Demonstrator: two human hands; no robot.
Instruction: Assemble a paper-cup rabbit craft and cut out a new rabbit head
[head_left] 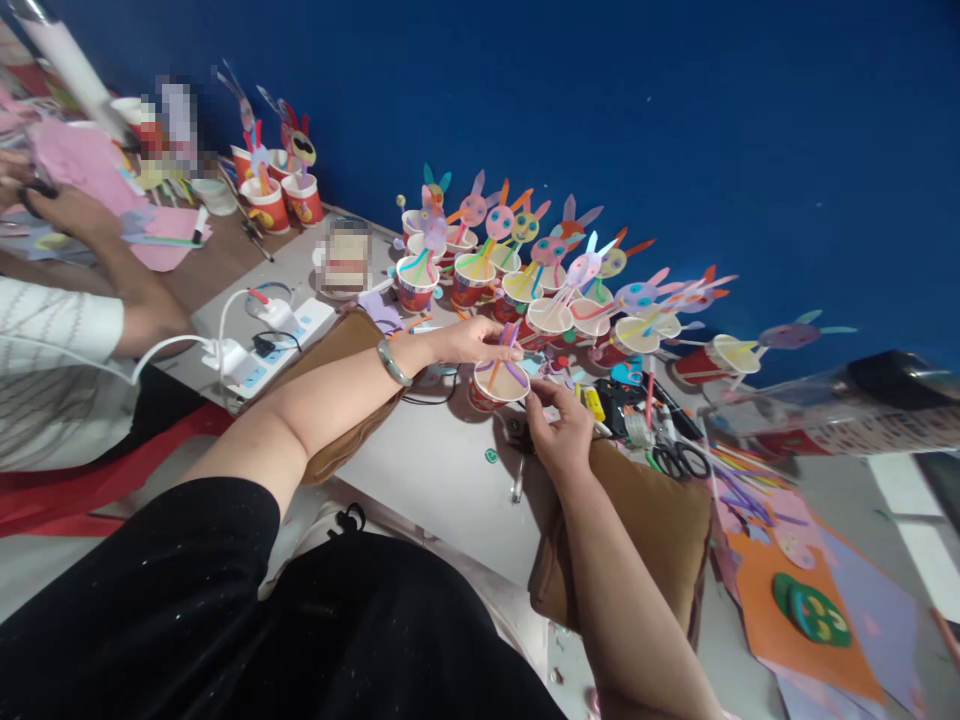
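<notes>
A paper cup (487,400) with a red printed outside stands in front of me, with purple and orange strips (511,362) rising from inside it. My left hand (476,341), a bangle on its wrist, reaches over the cup from the left, its fingers pinched on the purple strip. On the cup's right side, my right hand (561,425) has its thumb and fingers closed at the rim. Just behind my hands are several finished cups (474,280) with paper rabbit heads on strips. A small green paper piece (491,456) lies near the cup.
Brown cushions (645,520) lie under both forearms. Scissors (679,458) and small tools are to the right, near orange paper (795,600) and a clear bottle (847,410). At left are a power strip (292,340) and another person's hands (82,215) at pink paper. A blue wall stands behind.
</notes>
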